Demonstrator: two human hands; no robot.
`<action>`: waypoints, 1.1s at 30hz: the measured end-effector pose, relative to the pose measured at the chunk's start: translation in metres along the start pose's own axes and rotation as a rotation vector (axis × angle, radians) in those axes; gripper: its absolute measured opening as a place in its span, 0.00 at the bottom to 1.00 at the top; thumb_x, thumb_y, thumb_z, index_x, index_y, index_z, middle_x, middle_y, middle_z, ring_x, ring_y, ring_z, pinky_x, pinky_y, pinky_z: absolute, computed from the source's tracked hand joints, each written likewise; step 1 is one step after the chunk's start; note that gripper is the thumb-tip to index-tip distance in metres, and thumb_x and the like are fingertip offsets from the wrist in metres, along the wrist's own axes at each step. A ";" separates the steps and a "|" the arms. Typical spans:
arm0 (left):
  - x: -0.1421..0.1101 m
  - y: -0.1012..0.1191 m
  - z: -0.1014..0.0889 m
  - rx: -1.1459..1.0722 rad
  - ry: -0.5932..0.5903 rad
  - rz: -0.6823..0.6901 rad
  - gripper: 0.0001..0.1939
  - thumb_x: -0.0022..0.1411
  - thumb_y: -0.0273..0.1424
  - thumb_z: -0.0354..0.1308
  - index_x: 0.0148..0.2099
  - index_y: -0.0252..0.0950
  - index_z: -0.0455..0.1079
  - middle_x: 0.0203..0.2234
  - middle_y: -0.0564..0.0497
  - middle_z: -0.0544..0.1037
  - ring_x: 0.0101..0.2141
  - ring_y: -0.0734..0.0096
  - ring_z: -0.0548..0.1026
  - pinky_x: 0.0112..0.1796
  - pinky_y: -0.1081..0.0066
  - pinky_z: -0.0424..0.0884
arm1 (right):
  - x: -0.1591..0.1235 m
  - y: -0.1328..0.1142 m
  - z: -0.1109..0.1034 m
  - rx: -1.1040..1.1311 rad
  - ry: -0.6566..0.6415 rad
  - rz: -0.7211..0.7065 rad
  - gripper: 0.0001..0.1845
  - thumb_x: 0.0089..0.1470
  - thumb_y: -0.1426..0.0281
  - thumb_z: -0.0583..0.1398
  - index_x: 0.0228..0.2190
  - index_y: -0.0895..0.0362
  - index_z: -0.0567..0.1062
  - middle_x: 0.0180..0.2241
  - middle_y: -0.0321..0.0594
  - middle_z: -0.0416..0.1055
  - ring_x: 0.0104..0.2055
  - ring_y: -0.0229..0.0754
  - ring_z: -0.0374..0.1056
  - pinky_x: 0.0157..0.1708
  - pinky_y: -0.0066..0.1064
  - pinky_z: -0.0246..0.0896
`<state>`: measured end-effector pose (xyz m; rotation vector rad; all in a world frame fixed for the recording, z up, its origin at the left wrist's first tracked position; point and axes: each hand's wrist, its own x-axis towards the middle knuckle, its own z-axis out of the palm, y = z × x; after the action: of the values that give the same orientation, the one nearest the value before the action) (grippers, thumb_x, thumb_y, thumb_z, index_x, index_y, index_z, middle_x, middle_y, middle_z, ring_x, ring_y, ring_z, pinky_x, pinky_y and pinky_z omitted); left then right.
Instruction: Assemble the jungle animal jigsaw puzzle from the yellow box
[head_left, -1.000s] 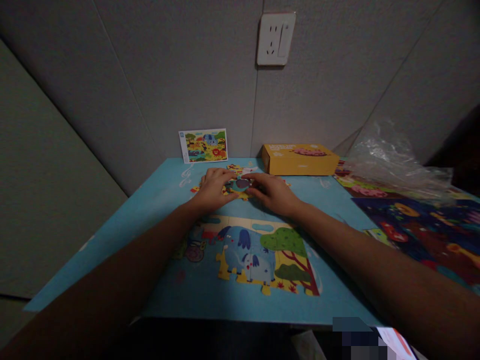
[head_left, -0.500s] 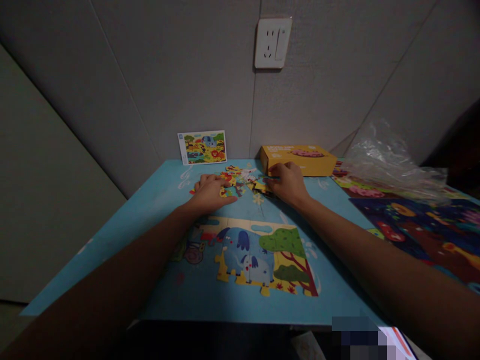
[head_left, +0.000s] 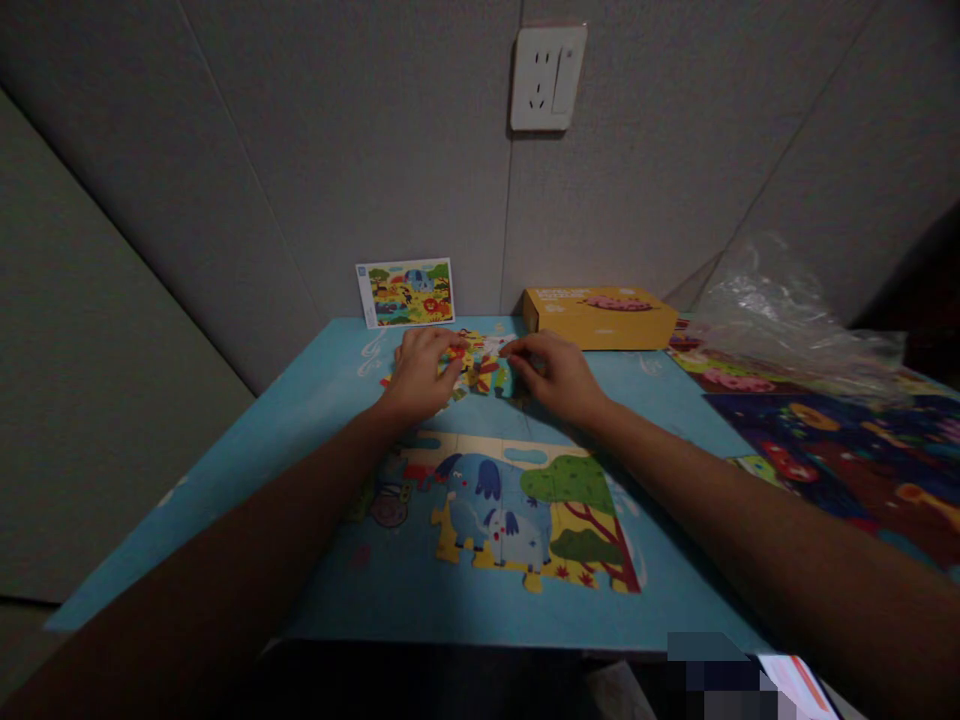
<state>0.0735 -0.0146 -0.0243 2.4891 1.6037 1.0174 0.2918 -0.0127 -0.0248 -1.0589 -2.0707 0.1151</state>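
Note:
A loose heap of jigsaw pieces point(head_left: 484, 374) lies on the far part of the blue table, between my two hands. My left hand point(head_left: 424, 372) rests at the heap's left side, its thumb apart from the fingers. From the right, my right hand point(head_left: 555, 372) reaches the heap's edge with thumb and index finger spread; its other fingers are curled and partly hidden. Nearer to me lies a joined section of jigsaw puzzle point(head_left: 495, 510) with two blue elephants and green trees. My left forearm passes close to that section's left end, which is in shadow.
A picture card point(head_left: 409, 293) leans against the wall behind the heap. Beside it stands a yellow box point(head_left: 600, 320). Clear plastic wrapping point(head_left: 795, 320) and a dark-blue printed puzzle point(head_left: 847, 460) lie on the right. A socket point(head_left: 547, 78) is on the wall.
My right hand has moved left, away from the yellow box, and the pieces near it now lie closer to the heap. My left hand has shifted slightly right.

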 end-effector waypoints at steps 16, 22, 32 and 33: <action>0.001 -0.013 0.003 0.280 -0.221 -0.334 0.27 0.49 0.37 0.59 0.53 0.39 0.73 0.49 0.34 0.73 0.51 0.33 0.66 0.45 0.40 0.63 | 0.001 0.031 -0.005 -0.418 0.001 0.315 0.16 0.52 0.77 0.55 0.40 0.60 0.79 0.39 0.54 0.71 0.45 0.55 0.65 0.43 0.42 0.60; 0.004 -0.012 0.000 0.216 -0.163 -0.322 0.26 0.51 0.38 0.60 0.53 0.39 0.73 0.46 0.38 0.76 0.48 0.37 0.69 0.46 0.42 0.63 | 0.002 0.027 -0.006 -0.345 0.045 0.221 0.12 0.51 0.73 0.58 0.37 0.60 0.78 0.38 0.52 0.71 0.44 0.54 0.65 0.43 0.42 0.60; -0.006 0.010 -0.006 -0.166 0.006 0.451 0.30 0.56 0.33 0.63 0.60 0.35 0.63 0.50 0.44 0.72 0.50 0.58 0.63 0.53 0.58 0.63 | -0.002 -0.008 -0.004 0.061 -0.246 -0.054 0.22 0.62 0.59 0.50 0.25 0.59 0.73 0.21 0.36 0.67 0.24 0.36 0.59 0.28 0.29 0.50; -0.006 0.010 -0.005 -0.174 -0.003 0.480 0.30 0.56 0.32 0.63 0.61 0.35 0.63 0.51 0.44 0.72 0.50 0.58 0.63 0.52 0.59 0.64 | -0.002 -0.010 -0.003 0.073 -0.263 -0.048 0.21 0.61 0.60 0.51 0.24 0.59 0.72 0.19 0.35 0.65 0.22 0.35 0.57 0.27 0.29 0.48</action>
<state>0.0773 -0.0263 -0.0197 2.8031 0.8781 1.1290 0.2883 -0.0214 -0.0202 -0.9922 -2.3061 0.3191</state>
